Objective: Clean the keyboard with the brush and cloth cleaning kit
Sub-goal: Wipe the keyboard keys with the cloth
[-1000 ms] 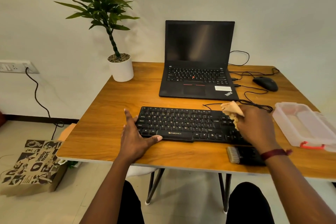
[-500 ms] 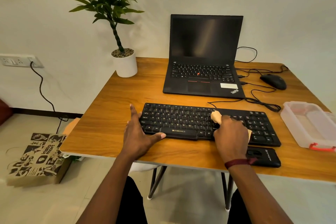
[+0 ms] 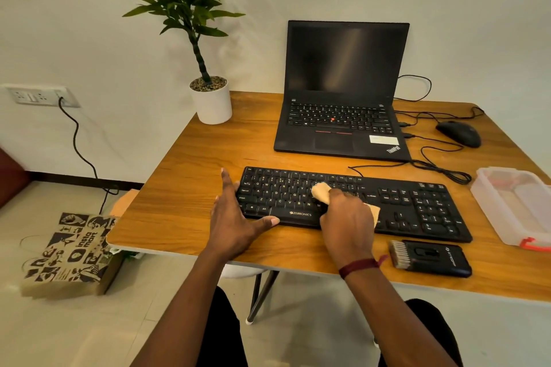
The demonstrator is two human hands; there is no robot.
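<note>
The keyboard (image 3: 417, 211) lay across the table (image 3: 185, 188), its long axis running left to right, square to the person. The right hand (image 3: 348, 223) sat on its middle, fingers folded round the cloth (image 3: 321, 192). A tan wad poked out past the knuckles toward the laptop (image 3: 343, 128), and a corner showed at the hand's right side. The fingertips themselves were hidden under the hand.

The left hand (image 3: 235, 217) braced the keyboard's left end. Its fingers (image 3: 227, 186) were straight and spread on the table just beside that end, holding nothing, with the thumb against the front edge.

This looked like the wiping step, and everything turned on that long axis: strokes would have to follow the rows. From the cloth, the letter keys lay to the left, between the two hands. The arrow keys and number pad lay to the right, uncovered. A pass leftward would run toward the bracing hand, so I judged the keyboard unlikely to skid.

The brush (image 3: 429, 258) rested on the table just in front of the keyboard's right half, bristles pointing left toward the right wrist. It was plainly nearer the right hand, should the tools be swapped.
</note>
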